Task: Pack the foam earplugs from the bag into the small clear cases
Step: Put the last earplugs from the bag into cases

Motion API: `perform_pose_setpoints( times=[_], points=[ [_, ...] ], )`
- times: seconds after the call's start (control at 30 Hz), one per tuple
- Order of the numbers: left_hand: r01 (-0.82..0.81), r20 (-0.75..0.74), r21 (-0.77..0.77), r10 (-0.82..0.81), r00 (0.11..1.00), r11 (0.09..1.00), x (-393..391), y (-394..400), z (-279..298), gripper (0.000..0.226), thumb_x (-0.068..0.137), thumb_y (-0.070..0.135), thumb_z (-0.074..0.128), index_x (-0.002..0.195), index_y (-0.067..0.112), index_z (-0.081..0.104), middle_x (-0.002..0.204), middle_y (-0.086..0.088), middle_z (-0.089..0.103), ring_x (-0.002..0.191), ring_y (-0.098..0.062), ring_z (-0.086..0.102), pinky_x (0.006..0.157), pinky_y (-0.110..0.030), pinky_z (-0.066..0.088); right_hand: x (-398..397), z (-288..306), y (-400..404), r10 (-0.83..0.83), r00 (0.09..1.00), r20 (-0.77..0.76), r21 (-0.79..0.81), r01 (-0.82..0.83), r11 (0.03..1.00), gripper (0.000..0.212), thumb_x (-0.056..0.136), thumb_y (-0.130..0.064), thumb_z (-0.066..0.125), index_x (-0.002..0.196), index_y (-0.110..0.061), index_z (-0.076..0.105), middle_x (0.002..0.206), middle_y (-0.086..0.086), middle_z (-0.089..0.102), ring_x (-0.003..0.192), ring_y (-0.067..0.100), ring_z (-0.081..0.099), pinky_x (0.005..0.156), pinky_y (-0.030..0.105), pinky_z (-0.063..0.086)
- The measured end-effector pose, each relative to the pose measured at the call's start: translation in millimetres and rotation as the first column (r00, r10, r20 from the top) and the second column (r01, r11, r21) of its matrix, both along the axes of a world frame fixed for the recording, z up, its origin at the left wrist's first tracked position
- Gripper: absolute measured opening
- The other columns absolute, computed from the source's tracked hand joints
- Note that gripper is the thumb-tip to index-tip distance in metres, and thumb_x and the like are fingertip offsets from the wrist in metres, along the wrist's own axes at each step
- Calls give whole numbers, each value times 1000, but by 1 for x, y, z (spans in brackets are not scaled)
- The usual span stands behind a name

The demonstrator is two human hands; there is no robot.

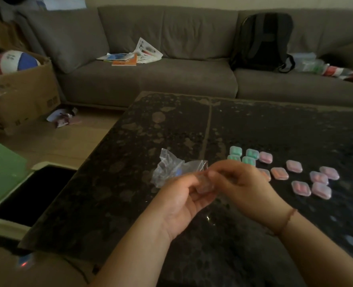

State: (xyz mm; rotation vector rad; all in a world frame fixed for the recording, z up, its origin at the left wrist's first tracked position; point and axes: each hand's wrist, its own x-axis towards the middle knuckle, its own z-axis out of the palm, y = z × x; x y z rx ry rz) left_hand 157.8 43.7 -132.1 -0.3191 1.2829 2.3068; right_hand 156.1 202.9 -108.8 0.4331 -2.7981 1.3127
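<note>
Fingers of both hands are meeting over the near middle of the bench (130,154), and between them I am holding one small clear case (205,185). My left hand (183,200) is cupping it from below with curled fingers, and my right hand (240,184) is pinching it from above. Whether the case is already closed, or what is inside it, I cannot tell, because my fingers are covering most of it.

The bag (172,167) is lying crumpled on the bench just behind my left hand, touching or almost touching my fingertips. It is looking nearly empty, with maybe one bluish thing inside. To my right the filled cases are lying flat in a loose group: green cases (241,155) farther from me, pink cases (308,179) spreading to the right.

To do this step well, I think I should be keeping the case level in the left hand, pushing the foam fully below the rim, and then pressing the lid evenly so that no foam is caught in the edge.
</note>
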Motion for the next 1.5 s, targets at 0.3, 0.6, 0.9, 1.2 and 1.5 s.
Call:
perform_pose_setpoints(
  times=[0.3,0.6,0.9,1.2,1.5],
  points=[
    [-50,-202,-352,-24,979,935,-11,53,-2,37,91,16,74,115,40,60,117,-3,75,109,-19,72,98,-42,56,-1,3,35,23,981,-193,413,60,909,9,85,-39,63,88,-36,55,90,-19,57,87,1,60,74,24,53],
    [-112,-472,-633,-268,840,766,-17,105,-21,28,93,31,70,121,34,63,121,16,70,103,2,68,91,-22,57,8,3,93,-180,967,-178,514,248,821,12,90,-46,56,96,-36,55,80,-13,54,73,5,58,65,30,53],
    [-396,-549,-831,-690,472,390,-5,139,-46,43,93,26,68,135,29,60,139,13,57,133,-2,47,115,-30,41,7,-29,151,-224,968,-113,626,244,741,16,90,-47,55,99,-35,59,107,-9,62,113,14,50,85,36,51],
    [-522,-537,-795,-756,373,307,-1,156,-59,40,87,26,72,127,24,67,131,9,63,131,-13,49,108,-36,40,17,-33,212,-576,788,-215,584,577,571,26,88,-42,55,111,-34,62,120,-6,60,117,23,44,91,39,43],
    [-474,-574,-794,-726,378,381,3,162,-62,35,88,26,69,123,22,69,127,10,63,129,-7,48,109,-28,34,24,-46,263,-845,515,-146,745,619,248,45,89,-53,54,126,-28,53,124,3,61,125,33,39,98,51,34]
  ],
)
